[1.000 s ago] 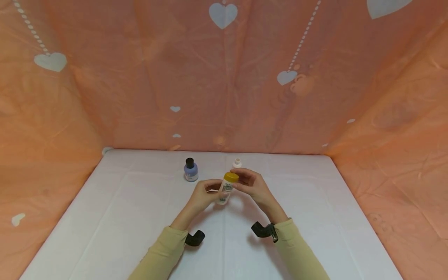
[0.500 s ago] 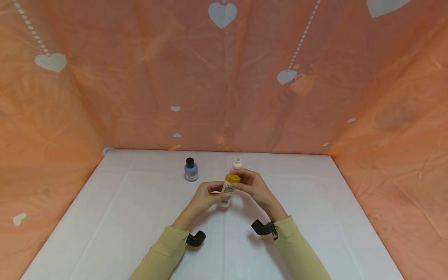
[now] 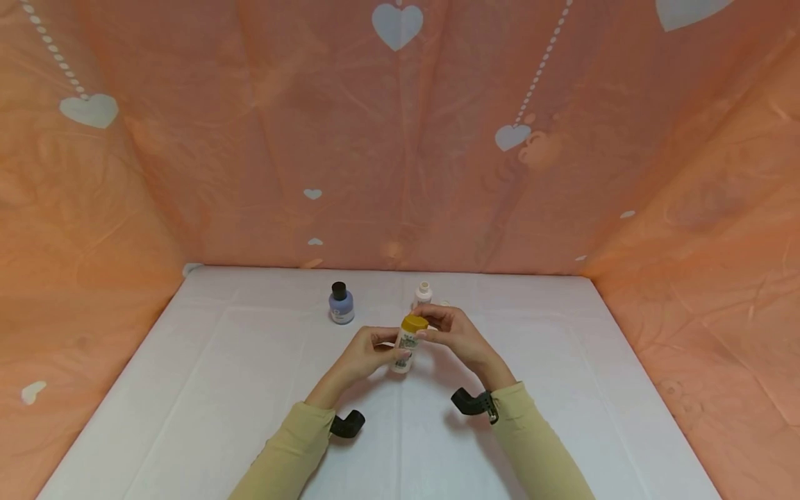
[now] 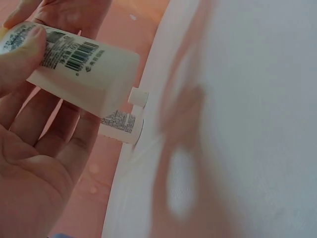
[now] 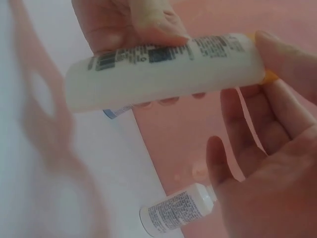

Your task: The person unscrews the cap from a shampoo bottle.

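Note:
A white bottle (image 3: pixel 405 352) with a yellow cap (image 3: pixel 414 323) is held above the table, tilted a little, with its printed side showing. My left hand (image 3: pixel 367 353) grips its body, the thumb lying across the print in the left wrist view. At the top, my right hand (image 3: pixel 455 338) pinches the yellow cap between thumb and fingers. Just behind the hands stands a second white bottle (image 3: pixel 423 293), its neck uncapped. A small white cap (image 4: pixel 138 96) lies beside that one on the table.
A blue bottle (image 3: pixel 342 310) with a black cap stands at the back left of the white-covered table (image 3: pixel 250 403). Orange cloth with white hearts (image 3: pixel 398 28) hangs behind and at both sides.
The yellow-capped bottle has come slightly down and toward the person, and both hands have lowered with it. More of the second white bottle shows behind the right hand.

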Demonstrator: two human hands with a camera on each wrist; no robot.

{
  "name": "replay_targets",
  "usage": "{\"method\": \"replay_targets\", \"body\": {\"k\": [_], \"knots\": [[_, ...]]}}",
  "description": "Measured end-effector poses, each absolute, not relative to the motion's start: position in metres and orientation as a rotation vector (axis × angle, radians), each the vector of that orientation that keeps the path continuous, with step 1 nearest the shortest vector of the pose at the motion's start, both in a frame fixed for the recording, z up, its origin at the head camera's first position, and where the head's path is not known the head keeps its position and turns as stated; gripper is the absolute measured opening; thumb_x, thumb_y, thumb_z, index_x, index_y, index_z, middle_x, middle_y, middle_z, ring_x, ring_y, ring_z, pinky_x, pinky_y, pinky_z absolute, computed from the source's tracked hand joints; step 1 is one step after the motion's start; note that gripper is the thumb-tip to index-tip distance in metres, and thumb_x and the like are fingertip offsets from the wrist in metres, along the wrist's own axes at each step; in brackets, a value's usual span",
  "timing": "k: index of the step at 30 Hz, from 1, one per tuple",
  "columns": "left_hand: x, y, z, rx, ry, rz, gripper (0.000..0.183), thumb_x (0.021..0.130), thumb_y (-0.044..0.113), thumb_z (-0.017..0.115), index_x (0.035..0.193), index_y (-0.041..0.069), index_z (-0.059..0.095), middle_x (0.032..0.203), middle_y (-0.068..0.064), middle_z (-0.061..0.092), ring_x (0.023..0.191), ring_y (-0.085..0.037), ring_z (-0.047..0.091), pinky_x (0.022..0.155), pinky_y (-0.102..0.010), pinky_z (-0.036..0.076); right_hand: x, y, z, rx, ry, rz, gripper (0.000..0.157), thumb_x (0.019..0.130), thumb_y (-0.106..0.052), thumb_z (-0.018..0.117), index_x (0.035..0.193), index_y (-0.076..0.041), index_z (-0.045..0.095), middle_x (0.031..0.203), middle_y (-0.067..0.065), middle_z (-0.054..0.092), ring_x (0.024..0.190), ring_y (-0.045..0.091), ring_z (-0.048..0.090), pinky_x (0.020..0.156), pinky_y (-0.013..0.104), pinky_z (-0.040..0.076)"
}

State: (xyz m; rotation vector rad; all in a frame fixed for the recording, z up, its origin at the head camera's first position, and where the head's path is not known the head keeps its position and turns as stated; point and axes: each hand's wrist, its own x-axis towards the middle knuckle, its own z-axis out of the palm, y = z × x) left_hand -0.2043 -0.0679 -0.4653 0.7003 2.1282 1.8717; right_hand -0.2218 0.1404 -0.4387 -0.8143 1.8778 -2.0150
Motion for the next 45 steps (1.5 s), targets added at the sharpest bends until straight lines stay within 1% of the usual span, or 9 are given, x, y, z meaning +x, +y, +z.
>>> {"method": "replay_targets", "body": {"k": [5,9,14,19,26,31,36,41,45], "knots": [[-0.194,-0.067,-0.448,0.717,2.180,1.885,0.037,0.079,0.008,0.067,0.114,-0.002,0.058,0.106,-0.011,0.062,0.095,-0.024,0.058,0.078,-0.029,0.050,-0.222,0.139,-0.440,-0.748,1.901,-2.030,0.032,0.083,-0.005,0.062,0.113,0.002,0.056,0.110,0.014,0.057,0.103,0.027,0.053,0.087,0.033,0.045],[-0.191,-0.062,-0.444,0.669,2.282,1.966,0.036,0.076,0.008,0.070,0.110,0.000,0.061,0.101,-0.011,0.063,0.093,-0.023,0.058,0.076,-0.031,0.051,-0.219,0.129,-0.439,-0.638,2.092,-2.092,0.038,0.079,-0.013,0.068,0.114,-0.003,0.056,0.110,0.010,0.058,0.099,0.024,0.055,0.087,0.033,0.045],[-0.189,-0.056,-0.443,0.637,2.406,2.057,0.033,0.072,0.008,0.074,0.103,0.002,0.065,0.093,-0.011,0.064,0.086,-0.023,0.060,0.072,-0.033,0.052,-0.212,0.115,-0.435,-0.516,2.333,-2.151,0.044,0.072,-0.017,0.074,0.110,-0.004,0.055,0.106,0.007,0.058,0.096,0.022,0.055,0.089,0.039,0.042],[-0.189,-0.052,-0.443,0.593,2.445,2.092,0.032,0.070,0.008,0.075,0.100,0.004,0.066,0.090,-0.010,0.064,0.083,-0.024,0.061,0.068,-0.031,0.053,-0.200,0.105,-0.424,-0.377,2.394,-2.232,0.044,0.069,-0.013,0.076,0.104,0.000,0.053,0.101,0.010,0.058,0.093,0.027,0.053,0.088,0.049,0.039],[-0.199,-0.047,-0.464,0.540,2.456,2.161,0.031,0.067,0.017,0.078,0.096,0.012,0.068,0.087,-0.002,0.066,0.075,-0.019,0.063,0.060,-0.025,0.053,-0.192,0.095,-0.419,-0.267,2.592,-2.278,0.039,0.065,-0.013,0.079,0.093,-0.001,0.055,0.093,0.009,0.058,0.083,0.024,0.052,0.075,0.038,0.043],[-0.186,-0.046,-0.445,0.552,2.481,2.125,0.025,0.072,0.009,0.074,0.095,0.006,0.068,0.089,-0.009,0.066,0.072,-0.029,0.062,0.059,-0.026,0.053,-0.199,0.095,-0.431,-0.229,2.684,-2.259,0.037,0.064,-0.022,0.081,0.088,-0.006,0.059,0.088,0.004,0.060,0.083,0.019,0.051,0.072,0.036,0.042],[-0.184,-0.045,-0.444,0.552,2.466,2.112,0.024,0.074,0.010,0.072,0.097,0.005,0.067,0.090,-0.010,0.066,0.071,-0.028,0.063,0.059,-0.025,0.053,-0.206,0.095,-0.443,-0.154,2.721,-2.252,0.041,0.063,-0.034,0.080,0.093,-0.012,0.063,0.090,-0.002,0.062,0.085,0.016,0.051,0.075,0.035,0.041],[-0.185,-0.044,-0.445,0.523,2.483,2.126,0.024,0.073,0.013,0.073,0.096,0.006,0.068,0.089,-0.008,0.066,0.071,-0.027,0.063,0.060,-0.025,0.053,-0.201,0.094,-0.437,-0.168,2.695,-2.320,0.041,0.064,-0.027,0.080,0.097,-0.011,0.062,0.090,0.003,0.062,0.086,0.020,0.052,0.078,0.039,0.041],[-0.186,-0.043,-0.445,0.498,2.514,2.121,0.026,0.070,0.014,0.076,0.095,0.007,0.069,0.088,-0.006,0.066,0.071,-0.025,0.063,0.059,-0.025,0.053,-0.193,0.092,-0.424,-0.195,2.661,-2.339,0.037,0.067,-0.018,0.079,0.096,-0.002,0.062,0.089,0.008,0.063,0.086,0.022,0.053,0.080,0.042,0.040]]}}
